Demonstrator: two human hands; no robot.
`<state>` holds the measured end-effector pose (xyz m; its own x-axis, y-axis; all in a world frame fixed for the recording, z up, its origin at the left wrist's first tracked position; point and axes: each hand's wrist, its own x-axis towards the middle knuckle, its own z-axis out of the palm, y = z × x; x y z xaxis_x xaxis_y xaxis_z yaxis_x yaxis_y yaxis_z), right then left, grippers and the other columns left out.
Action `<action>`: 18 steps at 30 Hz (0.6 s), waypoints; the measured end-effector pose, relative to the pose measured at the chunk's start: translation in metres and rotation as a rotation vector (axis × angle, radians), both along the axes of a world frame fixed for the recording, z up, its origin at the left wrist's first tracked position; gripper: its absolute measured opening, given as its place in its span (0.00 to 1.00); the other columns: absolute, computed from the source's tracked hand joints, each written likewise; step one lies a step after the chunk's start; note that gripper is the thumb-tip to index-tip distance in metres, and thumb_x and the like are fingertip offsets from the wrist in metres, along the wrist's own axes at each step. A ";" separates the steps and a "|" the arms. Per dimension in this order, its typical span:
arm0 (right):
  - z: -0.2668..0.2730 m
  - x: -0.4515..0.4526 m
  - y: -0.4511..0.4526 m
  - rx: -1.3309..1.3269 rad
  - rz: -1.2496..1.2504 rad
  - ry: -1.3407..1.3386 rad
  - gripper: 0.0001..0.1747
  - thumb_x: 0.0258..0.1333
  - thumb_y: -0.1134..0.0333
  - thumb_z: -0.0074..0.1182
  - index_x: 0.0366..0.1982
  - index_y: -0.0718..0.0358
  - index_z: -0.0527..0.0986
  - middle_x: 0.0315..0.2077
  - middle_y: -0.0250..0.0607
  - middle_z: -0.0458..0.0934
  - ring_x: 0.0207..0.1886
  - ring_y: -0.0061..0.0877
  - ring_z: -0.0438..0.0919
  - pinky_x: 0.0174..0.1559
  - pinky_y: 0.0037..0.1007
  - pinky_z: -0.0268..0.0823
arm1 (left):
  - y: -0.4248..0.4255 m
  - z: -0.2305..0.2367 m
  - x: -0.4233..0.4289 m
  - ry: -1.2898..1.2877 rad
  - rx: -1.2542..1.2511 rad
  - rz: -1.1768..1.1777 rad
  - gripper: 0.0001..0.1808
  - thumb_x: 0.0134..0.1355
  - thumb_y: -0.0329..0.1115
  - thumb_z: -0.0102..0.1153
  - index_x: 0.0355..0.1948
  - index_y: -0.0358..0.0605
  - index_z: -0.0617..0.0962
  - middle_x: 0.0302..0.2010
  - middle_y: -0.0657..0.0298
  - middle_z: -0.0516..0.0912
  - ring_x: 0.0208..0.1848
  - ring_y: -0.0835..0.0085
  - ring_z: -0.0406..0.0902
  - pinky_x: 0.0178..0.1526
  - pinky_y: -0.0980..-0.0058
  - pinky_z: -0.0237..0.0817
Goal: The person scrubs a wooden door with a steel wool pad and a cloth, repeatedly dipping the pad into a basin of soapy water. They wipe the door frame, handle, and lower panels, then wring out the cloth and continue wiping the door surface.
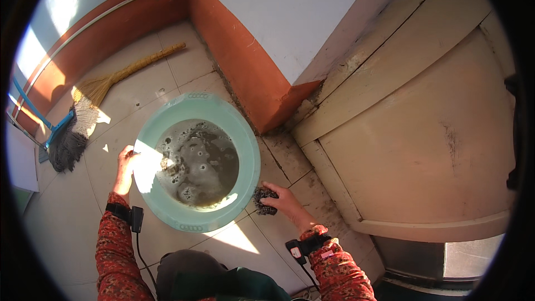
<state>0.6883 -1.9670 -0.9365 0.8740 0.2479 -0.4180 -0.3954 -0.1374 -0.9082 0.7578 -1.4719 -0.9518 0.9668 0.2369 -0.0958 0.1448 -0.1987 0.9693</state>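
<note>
A pale green plastic basin point(249, 146) stands on the tiled floor before me, with murky grey, sudsy water point(215, 179) in it. My left hand point(124, 165) holds the basin's left rim, where bright sunlight washes out detail. Just outside the lower right rim, my right hand point(288, 205) grips a dark mesh scouring pad point(265, 205) between thumb and fingers. The pad is close against the basin's outer side; I cannot tell if they touch.
A straw broom point(129, 69) lies on the floor at upper left. Beside it is a grey string mop point(69, 146) with a blue head. Walls with an orange-red base point(238, 58) meet behind the basin. A worn beige wooden door point(409, 146) stands at right.
</note>
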 end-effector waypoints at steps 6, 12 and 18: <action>0.080 0.037 -0.060 -0.632 -0.189 -0.484 0.29 0.42 0.71 0.61 0.52 0.61 0.73 0.50 0.44 0.75 0.54 0.35 0.74 0.56 0.31 0.66 | -0.036 0.037 0.013 -0.137 1.058 0.113 0.25 0.53 0.26 0.56 0.54 0.48 0.71 0.47 0.58 0.81 0.49 0.55 0.77 0.50 0.64 0.69; 0.260 0.127 -0.107 -1.387 -0.519 -1.489 0.26 0.43 0.78 0.56 0.49 0.58 0.74 0.51 0.41 0.72 0.54 0.41 0.70 0.54 0.37 0.67 | -0.135 0.078 0.006 -0.364 0.643 -0.324 0.21 0.50 0.23 0.58 0.48 0.45 0.77 0.57 0.57 0.76 0.59 0.56 0.70 0.59 0.62 0.63; 0.196 0.174 -0.102 -1.692 -0.128 -1.530 0.15 0.45 0.74 0.52 0.39 0.58 0.77 0.44 0.37 0.74 0.41 0.37 0.71 0.44 0.37 0.68 | -0.240 0.071 0.009 -0.475 0.722 -1.100 0.23 0.57 0.38 0.58 0.55 0.48 0.74 0.65 0.60 0.67 0.70 0.59 0.57 0.67 0.48 0.50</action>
